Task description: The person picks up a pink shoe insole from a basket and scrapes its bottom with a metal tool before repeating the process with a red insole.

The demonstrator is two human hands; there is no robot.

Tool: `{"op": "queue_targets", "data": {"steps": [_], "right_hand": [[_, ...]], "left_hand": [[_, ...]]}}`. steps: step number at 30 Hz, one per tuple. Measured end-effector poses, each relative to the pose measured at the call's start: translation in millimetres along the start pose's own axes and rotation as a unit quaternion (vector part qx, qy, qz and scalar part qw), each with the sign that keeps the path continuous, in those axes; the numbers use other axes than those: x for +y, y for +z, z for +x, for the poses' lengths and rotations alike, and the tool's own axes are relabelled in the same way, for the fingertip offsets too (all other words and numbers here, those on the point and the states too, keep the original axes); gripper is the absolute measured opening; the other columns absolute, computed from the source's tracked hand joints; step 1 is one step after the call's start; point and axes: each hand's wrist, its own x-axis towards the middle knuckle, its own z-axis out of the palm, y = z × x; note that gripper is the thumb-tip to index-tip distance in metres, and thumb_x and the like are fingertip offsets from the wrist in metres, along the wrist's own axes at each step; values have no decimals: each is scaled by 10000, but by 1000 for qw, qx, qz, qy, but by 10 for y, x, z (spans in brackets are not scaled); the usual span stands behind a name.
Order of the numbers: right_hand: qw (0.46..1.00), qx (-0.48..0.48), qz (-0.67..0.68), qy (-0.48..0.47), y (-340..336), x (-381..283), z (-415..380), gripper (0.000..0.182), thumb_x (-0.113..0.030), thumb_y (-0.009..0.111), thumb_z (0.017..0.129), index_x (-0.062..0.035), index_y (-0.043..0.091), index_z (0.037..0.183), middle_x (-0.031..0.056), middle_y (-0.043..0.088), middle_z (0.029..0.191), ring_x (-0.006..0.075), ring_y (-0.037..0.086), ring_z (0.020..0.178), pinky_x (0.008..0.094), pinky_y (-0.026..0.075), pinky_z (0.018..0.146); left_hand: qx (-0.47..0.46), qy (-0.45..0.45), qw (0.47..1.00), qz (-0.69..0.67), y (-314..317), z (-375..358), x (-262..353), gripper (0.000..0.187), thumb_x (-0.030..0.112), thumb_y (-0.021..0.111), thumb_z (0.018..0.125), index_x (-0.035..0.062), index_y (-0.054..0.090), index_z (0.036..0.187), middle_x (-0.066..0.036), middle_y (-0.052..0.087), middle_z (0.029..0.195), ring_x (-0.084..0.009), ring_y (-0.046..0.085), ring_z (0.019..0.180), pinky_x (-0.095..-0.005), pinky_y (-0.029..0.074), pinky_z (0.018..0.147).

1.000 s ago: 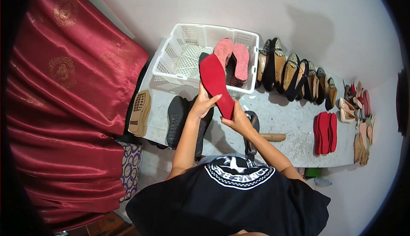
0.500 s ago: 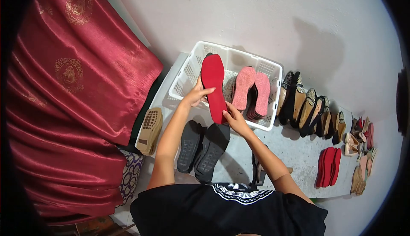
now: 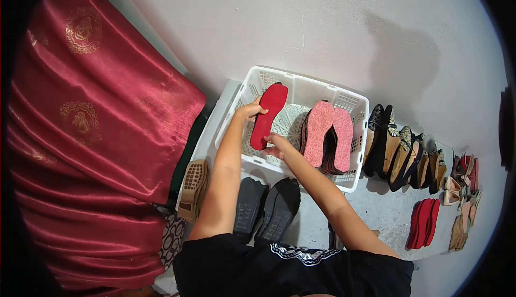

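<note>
A red insole [image 3: 270, 109], with a dark edge showing at its top, is held over the left part of a white plastic basket [image 3: 301, 77]. My left hand [image 3: 251, 110] grips its left side, thumb on the red face. At the lower end, my right hand [image 3: 278, 145] pinches the insole between thumb and fingers. Two stacks of pink insoles stand in the right part of the basket, a left stack [image 3: 319, 130] and a right stack [image 3: 342, 138]. Whether the red piece touches the basket floor cannot be told.
Black soles [image 3: 277, 208] and tan soles [image 3: 193, 189] lie in front of the basket on the grey table [image 3: 376, 211]. To the right are a row of shoes [image 3: 400, 152], red insoles [image 3: 423, 223] and more footwear. A red curtain [image 3: 107, 152] hangs at the left.
The red insole has moved lower into the basket area and now tilts the other way, both hands still on it. The view has shifted, so the basket and table appear lower.
</note>
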Motion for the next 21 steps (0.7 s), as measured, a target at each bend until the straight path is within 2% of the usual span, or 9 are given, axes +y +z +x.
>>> {"op": "queue_targets", "data": {"steps": [6, 8, 10, 17, 20, 21], "right_hand": [[992, 76, -60, 80, -43, 38, 463, 335, -153, 533, 741, -109, 460, 1066, 115, 492, 1041, 321, 502, 857, 452, 412, 705], [990, 83, -65, 92, 9, 72, 513, 320, -157, 549, 744, -109, 474, 1051, 99, 475, 1034, 297, 483, 889, 449, 418, 737], [989, 87, -44, 109, 61, 141, 603, 307, -164, 565, 739, -92, 485, 1026, 99, 464, 1023, 279, 458, 918, 443, 409, 768], [985, 99, -34, 133, 71, 278, 814, 250, -147, 551, 751, -61, 494, 978, 115, 479, 965, 261, 478, 875, 411, 426, 723], [988, 98, -22, 113, 38, 340, 856, 230, -142, 542, 767, -70, 497, 980, 109, 501, 936, 249, 490, 851, 404, 430, 723], [990, 93, -25, 107, 25, 365, 873, 243, -151, 547, 768, -83, 493, 996, 110, 502, 950, 248, 493, 864, 412, 432, 734]], "left_hand": [[86, -7, 996, -5, -92, 402, -326, 726, -84, 518, 734, 205, 214, 1327, -115, 425, 1205, -257, 463, 1052, -457, 450, 784], [96, -23, 995, 8, -159, 495, -444, 713, -73, 520, 750, 207, 208, 1326, -108, 433, 1194, -253, 477, 1034, -433, 468, 760], [111, -39, 993, -6, -206, 537, -517, 732, -107, 509, 710, 179, 241, 1328, -130, 454, 1185, -266, 468, 1045, -426, 439, 807], [131, -26, 991, 26, -352, 665, -820, 732, -88, 541, 684, 128, 271, 1329, -155, 484, 1168, -276, 465, 1065, -389, 403, 871], [140, 44, 971, 187, -466, 902, -1040, 758, -12, 593, 711, 135, 205, 1345, -154, 436, 1225, -275, 467, 1067, -474, 394, 866], [149, 61, 954, 252, -485, 942, -1074, 779, 20, 621, 700, 136, 201, 1346, -163, 419, 1253, -292, 462, 1086, -475, 368, 898]]}}
